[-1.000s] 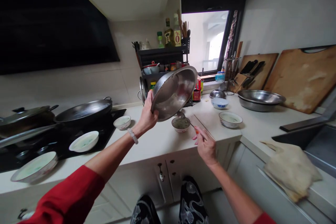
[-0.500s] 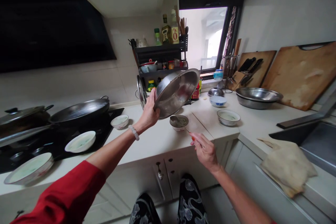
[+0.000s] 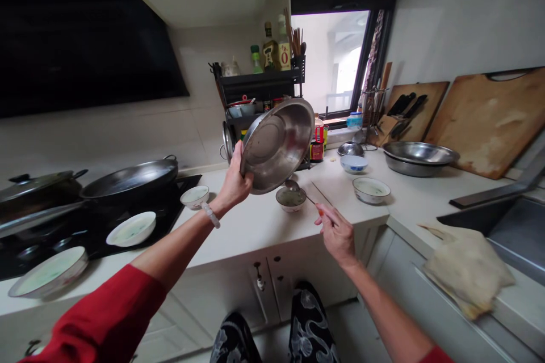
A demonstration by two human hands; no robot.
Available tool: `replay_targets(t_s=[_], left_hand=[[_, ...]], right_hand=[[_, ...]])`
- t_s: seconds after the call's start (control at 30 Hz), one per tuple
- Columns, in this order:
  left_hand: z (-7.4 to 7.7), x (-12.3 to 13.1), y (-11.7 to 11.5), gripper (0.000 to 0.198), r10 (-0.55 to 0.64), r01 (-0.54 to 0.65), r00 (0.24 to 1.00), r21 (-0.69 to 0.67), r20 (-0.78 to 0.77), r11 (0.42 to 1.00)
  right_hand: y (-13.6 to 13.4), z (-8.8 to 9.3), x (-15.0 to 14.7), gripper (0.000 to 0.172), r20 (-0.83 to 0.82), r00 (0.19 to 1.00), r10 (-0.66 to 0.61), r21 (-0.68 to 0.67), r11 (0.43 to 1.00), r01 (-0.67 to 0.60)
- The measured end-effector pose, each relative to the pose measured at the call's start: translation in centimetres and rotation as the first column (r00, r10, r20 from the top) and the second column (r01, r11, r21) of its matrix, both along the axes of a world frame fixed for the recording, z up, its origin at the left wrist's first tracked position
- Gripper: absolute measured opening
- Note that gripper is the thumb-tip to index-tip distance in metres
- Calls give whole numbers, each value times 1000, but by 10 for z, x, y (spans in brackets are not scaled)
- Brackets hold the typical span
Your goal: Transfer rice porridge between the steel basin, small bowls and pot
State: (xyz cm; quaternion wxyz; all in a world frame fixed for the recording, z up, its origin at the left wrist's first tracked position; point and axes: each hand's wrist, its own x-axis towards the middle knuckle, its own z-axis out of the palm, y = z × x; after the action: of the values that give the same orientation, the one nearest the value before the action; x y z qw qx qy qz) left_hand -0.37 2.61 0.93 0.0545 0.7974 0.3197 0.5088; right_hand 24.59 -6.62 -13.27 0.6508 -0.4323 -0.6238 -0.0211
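basically, a white surface [image 3: 230, 238] carries nearly everything, bending at its inner front corner toward the sink [image 3: 517, 238]. set into its left end is a black stove [image 3: 168, 210], with a wide wok [image 3: 130, 177] on top. a large cutting board [image 3: 489, 119] leans against the wall by the right-hand back edge, with stacked basins [image 3: 419, 161] near it on the surface.

next in size comes the steel basin [image 3: 283, 147] — held up on a steep tilt above the middle of the surface, its hollow side facing right and toward the viewer. the left hand [image 3: 236, 178] grasps it by its left rim. a large bowl [image 3: 49, 278] of pale liquid stands at the front edge, far left, and a patterned bowl [image 3: 371, 197] sits near the inner corner.

the middle bowl [image 3: 291, 207], with darker greenish contents, rests between the front and back edges, just below the basin's lower rim. the right hand [image 3: 338, 235] is closed around the handle of a spoon [image 3: 292, 185], its head at that bowl's back rim — whether it touches the basin, i cannot tell.
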Motion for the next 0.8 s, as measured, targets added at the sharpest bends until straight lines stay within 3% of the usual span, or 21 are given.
replay_targets(t_s=[0.17, 0.4, 0.6, 0.8], left_hand=[[4, 3, -8, 93, 8, -8, 1000, -27, -6, 1000], [1, 4, -1, 93, 9, -9, 1000, -13, 27, 1000], [-1, 2, 2, 92, 12, -10, 999, -28, 42, 1000], [-4, 2, 5, 92, 32, -28, 998, -62, 62, 998]], right_hand=[[6, -1, -3, 26, -46, 999, -28, -25, 999, 27], [-10, 5, -8, 25, 10, 997, 79, -31, 996, -78], [-12, 13, -4, 25, -5, 1000, 19, 23, 1000, -19], [-17, 13, -12, 28, 122, 988, 93, 43, 994, -99]])
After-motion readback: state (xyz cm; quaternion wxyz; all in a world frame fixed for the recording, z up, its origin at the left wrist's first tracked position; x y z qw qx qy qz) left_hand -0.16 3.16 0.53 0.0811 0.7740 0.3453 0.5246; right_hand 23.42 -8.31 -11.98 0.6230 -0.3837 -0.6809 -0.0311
